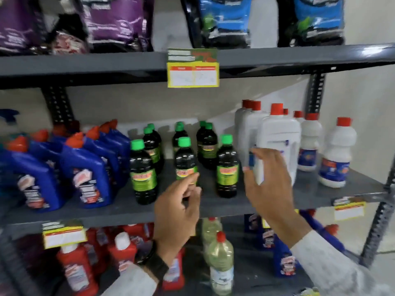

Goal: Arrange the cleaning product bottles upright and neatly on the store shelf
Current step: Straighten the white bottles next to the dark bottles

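On the grey middle shelf (320, 189) stand several dark bottles with green caps. My left hand (178, 207) pinches the lower part of the front-middle green-capped bottle (185, 159), which stands upright. My right hand (267, 178) wraps around the large white red-capped jug (277, 133), also upright, at the front of a group of white jugs. Blue bottles with orange-red caps (83, 163) fill the shelf's left side. Smaller white bottles with red caps (337, 152) stand at the right.
Above, a shelf carries purple bags (115, 20) and blue bags (224, 20), with a yellow price tag (193, 74) on its edge. Below are red bottles (72, 265), a pale green bottle (221, 263) and more blue ones. A perforated metal post (380, 221) bounds the right.
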### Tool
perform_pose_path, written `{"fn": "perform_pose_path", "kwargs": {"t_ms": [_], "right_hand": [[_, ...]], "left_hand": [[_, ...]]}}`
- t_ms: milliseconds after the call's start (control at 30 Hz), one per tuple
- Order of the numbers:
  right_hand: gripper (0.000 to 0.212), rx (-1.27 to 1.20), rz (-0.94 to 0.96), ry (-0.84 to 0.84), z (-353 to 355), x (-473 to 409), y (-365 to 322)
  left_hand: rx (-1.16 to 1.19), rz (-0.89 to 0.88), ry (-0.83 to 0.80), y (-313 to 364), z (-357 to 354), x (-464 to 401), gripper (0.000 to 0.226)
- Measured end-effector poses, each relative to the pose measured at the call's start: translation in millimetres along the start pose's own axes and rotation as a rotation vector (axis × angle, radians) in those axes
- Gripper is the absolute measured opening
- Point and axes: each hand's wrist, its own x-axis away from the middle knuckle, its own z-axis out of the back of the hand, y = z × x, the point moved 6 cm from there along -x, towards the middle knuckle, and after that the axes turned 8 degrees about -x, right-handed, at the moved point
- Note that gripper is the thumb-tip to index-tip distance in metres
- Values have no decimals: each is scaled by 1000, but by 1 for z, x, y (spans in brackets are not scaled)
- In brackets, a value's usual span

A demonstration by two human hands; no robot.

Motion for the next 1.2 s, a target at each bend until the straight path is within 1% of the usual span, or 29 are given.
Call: {"fn": "perform_pose_path", "kwargs": {"t_ms": [67, 100, 167, 233, 300, 400, 433, 467, 500, 567, 633, 700, 767, 833, 900, 967, 1100, 1167, 1200], "right_hand": [[33, -59, 127, -108, -57, 12, -56], [31, -92, 142, -182, -87, 20, -81], [29, -163, 123, -320, -144, 36, -123], [32, -241, 70, -412, -195, 53, -155], [44, -319, -56, -472, -240, 66, -174], [86, -353, -229, -568, -294, 79, -185], [99, -365, -260, -592, -308, 81, -187], [107, -397, -296, -601, -319, 80, -187], [109, -451, -351, -602, -329, 80, -184], [104, -532, -489, -590, -344, 79, -174], [98, -510, -571, -597, -354, 79, -166], [88, -499, -595, -606, -359, 80, -161], [85, -481, -594, -607, -362, 78, -159], [84, -477, -602, -606, -361, 76, -160], [83, -465, -594, -605, -362, 75, -158], [82, -449, -579, -601, -361, 76, -159], [81, -438, -583, -606, -359, 77, -161], [86, -422, -561, -635, -354, 76, -169], [91, -429, -545, -622, -348, 77, -176]], "left_hand": [[-92, 39, 123, -41, 70, 4, 27], [-136, 71, 191, -64, 104, 7, 26], [-208, 155, 328, -109, 167, 11, 26], [-276, 241, 428, -149, 218, 12, 28], [-289, 313, 478, -184, 254, 7, 31], [-242, 380, 460, -223, 288, -2, 35], [-248, 403, 443, -232, 295, -4, 41], [-282, 426, 418, -240, 299, -5, 51], [-339, 441, 383, -246, 299, -5, 63], [-446, 439, 289, -251, 294, -3, 89], [-440, 447, 217, -256, 287, -5, 106], [-390, 482, 190, -261, 283, -10, 121], [-383, 510, 182, -263, 277, -19, 134], [-437, 536, 182, -265, 271, -25, 139], [-524, 546, 192, -269, 267, -28, 136], [-562, 543, 215, -273, 266, -27, 132], [-548, 520, 229, -277, 267, -25, 130], [-517, 527, 240, -275, 267, -24, 131], [-507, 524, 268, -264, 268, -20, 130]]}}
